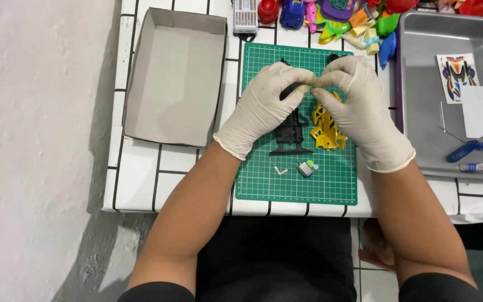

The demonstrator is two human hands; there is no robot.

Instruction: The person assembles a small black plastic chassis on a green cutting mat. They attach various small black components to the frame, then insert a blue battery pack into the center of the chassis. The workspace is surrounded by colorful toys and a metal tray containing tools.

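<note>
- Both gloved hands meet over the far half of the green cutting mat (pixel 264 179), the left hand (pixel 264 106) coming in from the left and the right hand (pixel 353 106) from the right, fingertips pinched together at one spot between them.
- Whatever sits in that pinch is tiny; only a pale sliver shows where the fingers (pixel 303 84) touch. I cannot tell what the piece is, nor which hand truly has hold of it. Both sets of fingers are closed down nearly tip to tip, with no gap visible.
- The black chassis part (pixel 290 137) lies on the mat directly below the pinch, its long axis running from the person outward, the flat wide end nearest the person. Its far end is hidden under the left hand.
- The yellow frame piece (pixel 326 131) lies just beside the black one on its right, partly covered by the right hand, so its far end is hard to make out.
- Neither hand is clearly nearer to the black part; the left one sits over more of it.
- Nearer the person on the mat, a small motor (pixel 305 168) and a little bent metal bit (pixel 280 169) lie apart from both hands.
- An open cardboard box (pixel 141 84) stands to the left on the bench (pixel 141 179), a grey tray (pixel 420 112) with a blue screwdriver (pixel 465 150) to the right.
</note>
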